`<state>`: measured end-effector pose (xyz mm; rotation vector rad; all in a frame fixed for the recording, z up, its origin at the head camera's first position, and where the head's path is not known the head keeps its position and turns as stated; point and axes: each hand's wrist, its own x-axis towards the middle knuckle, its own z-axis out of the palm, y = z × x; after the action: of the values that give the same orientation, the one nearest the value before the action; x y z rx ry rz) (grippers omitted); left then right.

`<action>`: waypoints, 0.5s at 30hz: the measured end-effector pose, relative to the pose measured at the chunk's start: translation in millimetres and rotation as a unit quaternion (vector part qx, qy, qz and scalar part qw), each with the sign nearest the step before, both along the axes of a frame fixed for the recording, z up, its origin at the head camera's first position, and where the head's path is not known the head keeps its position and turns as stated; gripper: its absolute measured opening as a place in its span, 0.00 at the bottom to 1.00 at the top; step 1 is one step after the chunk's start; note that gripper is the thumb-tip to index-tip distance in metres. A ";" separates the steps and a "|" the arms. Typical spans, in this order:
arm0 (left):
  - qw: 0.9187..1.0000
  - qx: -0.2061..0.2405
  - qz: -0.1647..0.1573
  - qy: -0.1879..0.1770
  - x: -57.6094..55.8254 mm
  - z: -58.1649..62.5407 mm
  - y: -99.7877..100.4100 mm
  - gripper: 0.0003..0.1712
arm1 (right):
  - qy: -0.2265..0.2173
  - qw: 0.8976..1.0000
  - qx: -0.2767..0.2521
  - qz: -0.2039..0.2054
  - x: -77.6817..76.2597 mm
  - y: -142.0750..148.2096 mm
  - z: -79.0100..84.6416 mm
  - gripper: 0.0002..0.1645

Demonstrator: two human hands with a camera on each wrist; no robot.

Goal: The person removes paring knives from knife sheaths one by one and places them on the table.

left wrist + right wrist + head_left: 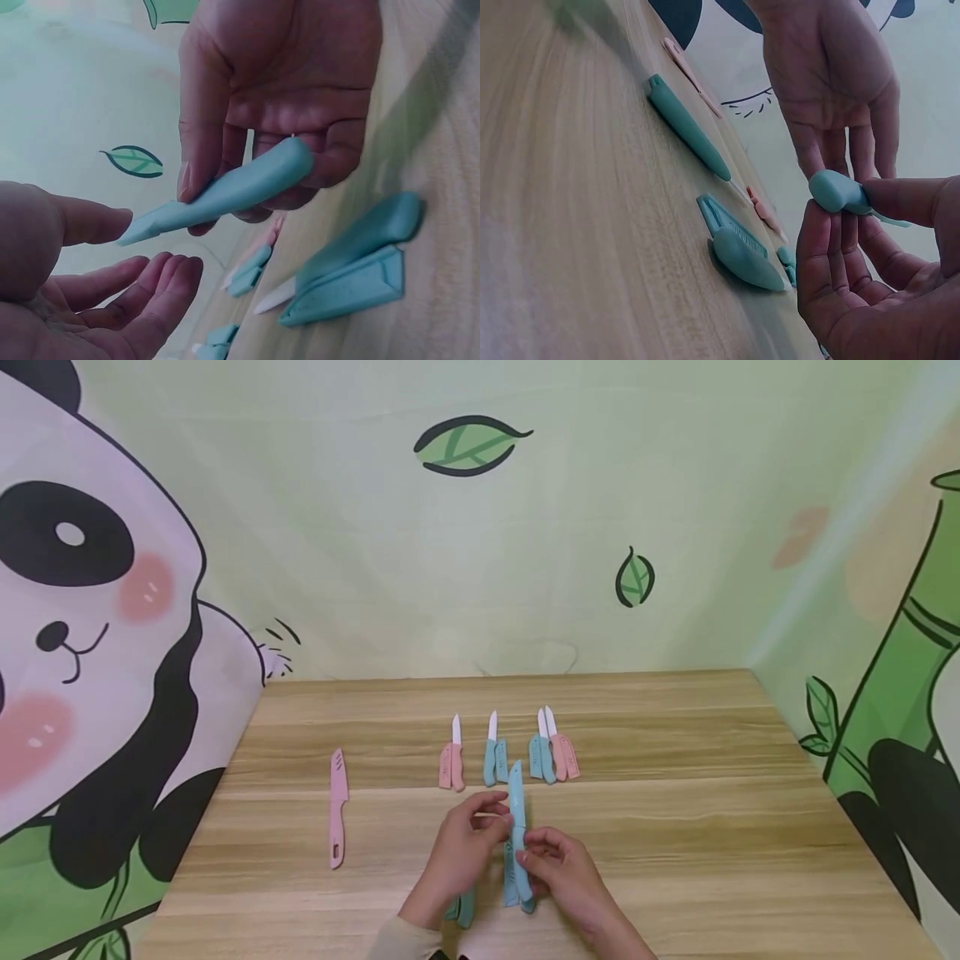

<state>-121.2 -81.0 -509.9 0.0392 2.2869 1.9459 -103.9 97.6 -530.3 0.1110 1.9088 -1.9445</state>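
Note:
My right hand (566, 877) pinches the handle of a light-blue knife (517, 797) between thumb and fingertips. Its blade part is blue too, seemingly sheathed, and points away from me. My left hand (465, 843) is beside that blue part. In the left wrist view its thumb (97, 219) overlaps the far end, with the other fingers loosely extended below. Under the held knife lies another blue knife, its white blade bare and its sheath (349, 285) alongside. One more blue knife (467, 908) is partly hidden by my left wrist.
A pink knife (337, 810) in a slotted sheath lies at the table's left. Further back rest a pink knife (457, 760), a blue knife (491, 756), and a blue and pink pair (551, 752), white blades bare, sheaths beside them. A printed cloth (555, 527) hangs behind the table.

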 end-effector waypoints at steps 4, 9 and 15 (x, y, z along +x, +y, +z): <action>1.000 0.000 0.006 -0.002 -9.2 1.6 5.3 0.21 | 0.001 1.000 0.001 0.001 1.0 1.4 0.1 0.21; 1.000 -0.003 0.009 -0.015 -14.9 3.2 8.2 0.19 | 0.001 1.000 -0.001 0.006 1.1 3.2 -0.4 0.21; 0.999 0.016 0.008 -0.038 -18.4 1.7 7.6 0.17 | 0.000 1.000 -0.023 0.014 2.1 4.7 -1.5 0.21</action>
<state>-139.6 -73.4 -508.2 -0.0489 2.2155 1.9558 -101.9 102.3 -531.8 0.0700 1.8553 -1.9685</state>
